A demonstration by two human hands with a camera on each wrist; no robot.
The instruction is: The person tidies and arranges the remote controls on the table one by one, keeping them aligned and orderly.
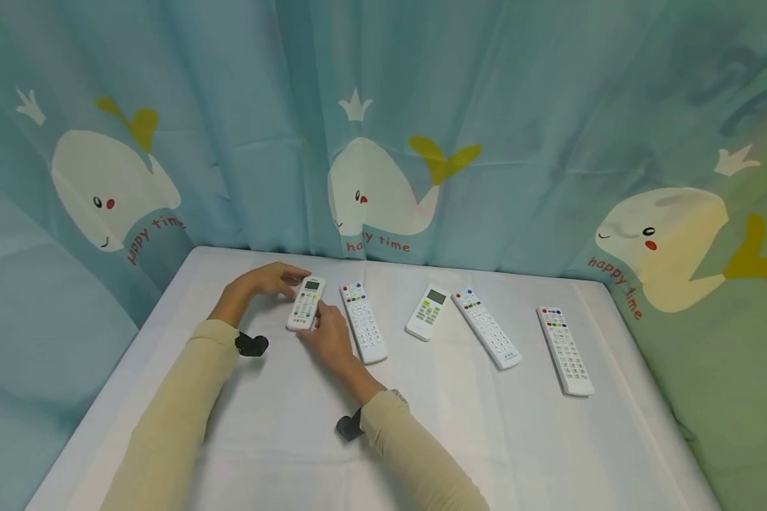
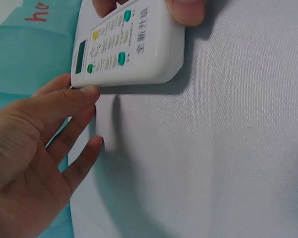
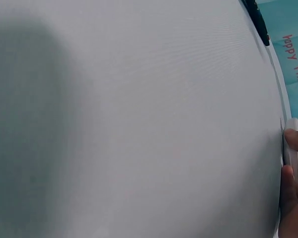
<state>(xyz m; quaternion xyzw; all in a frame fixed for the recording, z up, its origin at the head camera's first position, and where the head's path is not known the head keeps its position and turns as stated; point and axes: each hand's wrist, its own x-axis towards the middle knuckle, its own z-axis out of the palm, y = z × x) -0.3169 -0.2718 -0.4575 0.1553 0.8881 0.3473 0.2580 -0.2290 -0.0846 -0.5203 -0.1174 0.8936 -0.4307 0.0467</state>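
The step in hand appears to be a two-handed adjustment of the small white remote (image 1: 306, 304), located at the far left of the row on the white table (image 1: 281, 419); whether its underside is fully seated cannot be told. The left hand (image 1: 260, 281) pinches the corner beside the display (image 1: 312, 285), thumb on the side edge and forefinger at the top end, its other fingers spread apart. The right hand (image 1: 332, 339) is clamped on the opposite lower corner, thumb at the end bearing the lettering (image 2: 141, 30) (display and lettering make the two ends easy to tell apart). Maintain light, equal pressure at both corners; excess force from one side would probably pivot the casing. Turn with both hands together, keeping the button face upward. Keep the right knuckles clear of the adjacent long remote (image 1: 363, 323), which lies just beside that hand and could easily be nudged. Before releasing, confirm that the underside sits flat, then open both hands outward evenly.
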